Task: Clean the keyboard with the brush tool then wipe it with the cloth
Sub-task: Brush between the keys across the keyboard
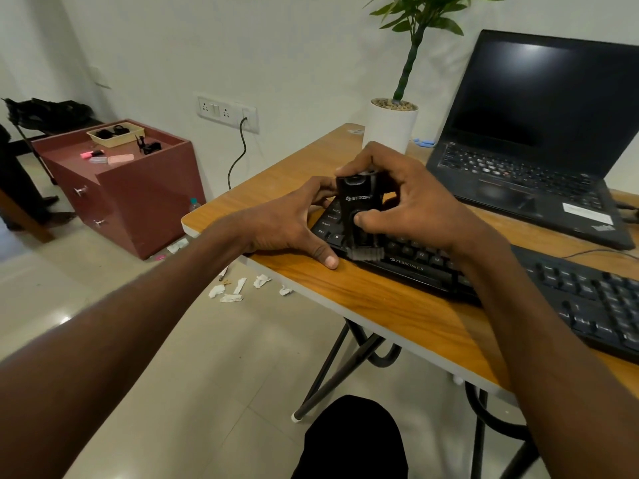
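A black keyboard lies along the front of the wooden table. Over its left end stands a black brush tool with white lettering, its grey bristles down on the front-left keys. My right hand grips the tool from the right, thumb on its front and fingers over its top. My left hand rests at the keyboard's left end, thumb flat on the table, fingers touching the tool's left side. No cloth is in view.
An open black laptop sits behind the keyboard, with a white plant pot to its left. A maroon drawer cabinet stands on the floor at left. Torn paper scraps lie on the floor by the table edge.
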### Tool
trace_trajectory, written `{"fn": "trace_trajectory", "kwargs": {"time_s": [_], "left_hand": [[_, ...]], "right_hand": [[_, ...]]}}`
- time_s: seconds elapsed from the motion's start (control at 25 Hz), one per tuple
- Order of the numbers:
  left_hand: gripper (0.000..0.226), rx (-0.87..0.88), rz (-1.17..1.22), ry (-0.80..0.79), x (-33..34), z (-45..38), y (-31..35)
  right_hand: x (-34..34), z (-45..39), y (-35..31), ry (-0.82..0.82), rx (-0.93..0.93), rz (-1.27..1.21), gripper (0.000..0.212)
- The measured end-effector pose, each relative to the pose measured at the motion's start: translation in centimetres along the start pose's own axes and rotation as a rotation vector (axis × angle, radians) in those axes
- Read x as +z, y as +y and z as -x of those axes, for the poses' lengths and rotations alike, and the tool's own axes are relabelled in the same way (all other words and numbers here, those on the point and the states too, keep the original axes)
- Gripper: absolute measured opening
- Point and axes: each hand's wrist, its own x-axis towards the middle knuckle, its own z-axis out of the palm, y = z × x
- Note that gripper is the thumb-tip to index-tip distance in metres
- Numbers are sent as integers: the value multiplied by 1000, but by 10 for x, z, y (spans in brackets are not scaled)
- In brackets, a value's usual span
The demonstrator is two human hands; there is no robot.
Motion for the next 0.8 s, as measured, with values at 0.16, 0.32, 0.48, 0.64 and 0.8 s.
{"fn": "trace_trajectory", "kwargs": {"time_s": [0.16,0.32,0.48,0.64,0.8], "left_hand": [[115,11,12,-9,0,-2,-2],[113,9,24,-12,0,1,1],[111,4,20,-12,0,0,2],[112,5,14,-5,1,-1,0],[104,-6,15,-15,1,0,2]], "right_hand": [[-8,3,1,86,73,20,45],[8,9,-4,162,-52,91,46],[-19,29,-11,57,168,252,49],[-35,34,-24,102,271,383,50],[6,26,-32,218,68,291,53]]}}
